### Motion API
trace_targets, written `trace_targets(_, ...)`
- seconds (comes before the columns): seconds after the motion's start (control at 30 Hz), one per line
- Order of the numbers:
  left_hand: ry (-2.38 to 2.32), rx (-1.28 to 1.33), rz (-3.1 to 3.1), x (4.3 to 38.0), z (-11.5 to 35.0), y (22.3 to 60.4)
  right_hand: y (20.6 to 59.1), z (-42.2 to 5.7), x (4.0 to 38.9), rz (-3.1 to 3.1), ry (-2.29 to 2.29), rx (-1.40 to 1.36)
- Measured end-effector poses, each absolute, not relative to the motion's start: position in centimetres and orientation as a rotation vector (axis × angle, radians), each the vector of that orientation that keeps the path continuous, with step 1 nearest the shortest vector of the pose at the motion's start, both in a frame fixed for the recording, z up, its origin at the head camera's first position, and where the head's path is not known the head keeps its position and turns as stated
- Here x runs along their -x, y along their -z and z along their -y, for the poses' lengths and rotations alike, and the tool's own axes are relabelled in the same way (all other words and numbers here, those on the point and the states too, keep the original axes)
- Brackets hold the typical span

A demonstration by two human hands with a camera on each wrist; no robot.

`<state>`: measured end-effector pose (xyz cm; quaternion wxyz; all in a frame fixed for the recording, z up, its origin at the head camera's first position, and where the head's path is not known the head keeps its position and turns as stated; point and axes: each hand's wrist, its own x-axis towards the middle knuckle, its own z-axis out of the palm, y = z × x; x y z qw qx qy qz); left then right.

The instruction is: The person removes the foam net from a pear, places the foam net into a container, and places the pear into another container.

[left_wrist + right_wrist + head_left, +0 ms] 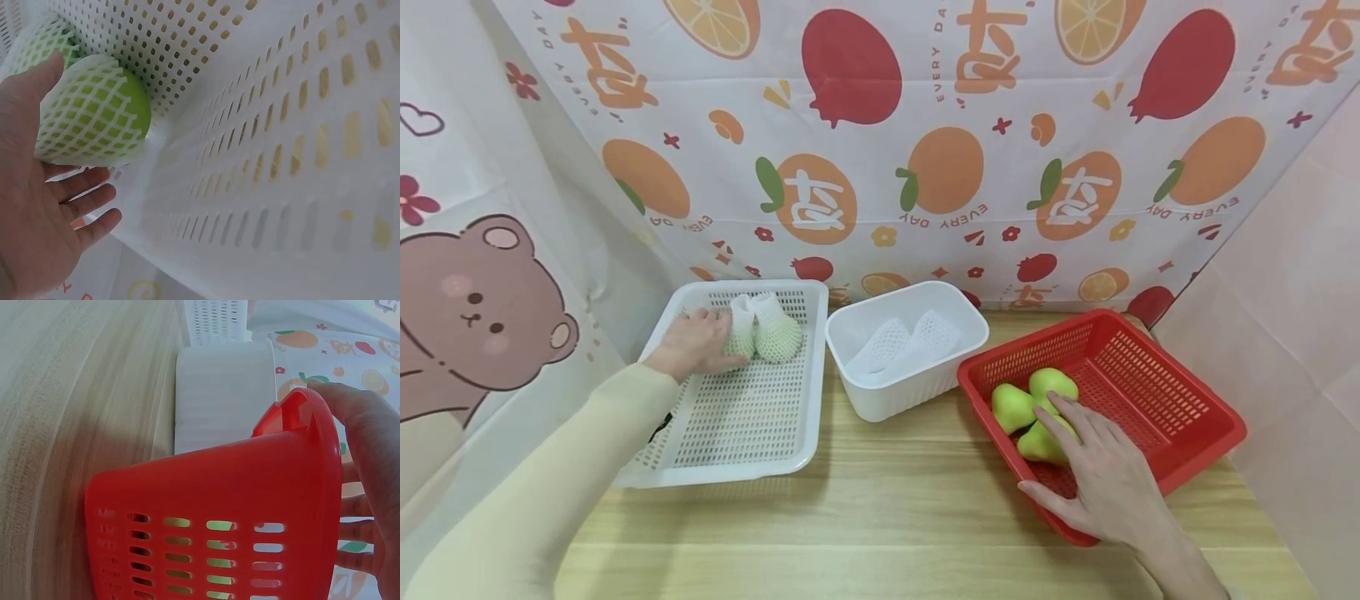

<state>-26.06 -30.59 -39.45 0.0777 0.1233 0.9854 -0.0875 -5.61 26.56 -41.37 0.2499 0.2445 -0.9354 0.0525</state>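
Observation:
Two green pears in white foam nets, the right one [778, 337] and the left one [742, 335], lie in the white perforated basket [808, 417]. My left hand [696, 343] is beside the left pear, fingers extended. In the left wrist view its thumb lies against a netted pear [103, 109], with the other fingers loosely spread below. Over at the right, three bare green pears [1013, 408] sit together in the red basket [1195, 408]. My right hand [1105, 479] reaches over the rim with fingers spread above them; whether the fingertips touch a pear is unclear.
Between the baskets stands a white plastic bin [880, 400] holding white foam nets [887, 346]. All three containers rest on a wooden table [887, 500]. A fruit-print curtain [880, 167] hangs close behind, and a bear-print cloth [482, 308] hangs at the left.

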Motion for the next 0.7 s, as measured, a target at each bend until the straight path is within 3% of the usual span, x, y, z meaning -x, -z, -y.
trace_targets(0.7,0.342,-0.431,-3.032,26.7,30.7,41.4,41.5,-26.8,5.5,2.561,-0.149,-0.647)
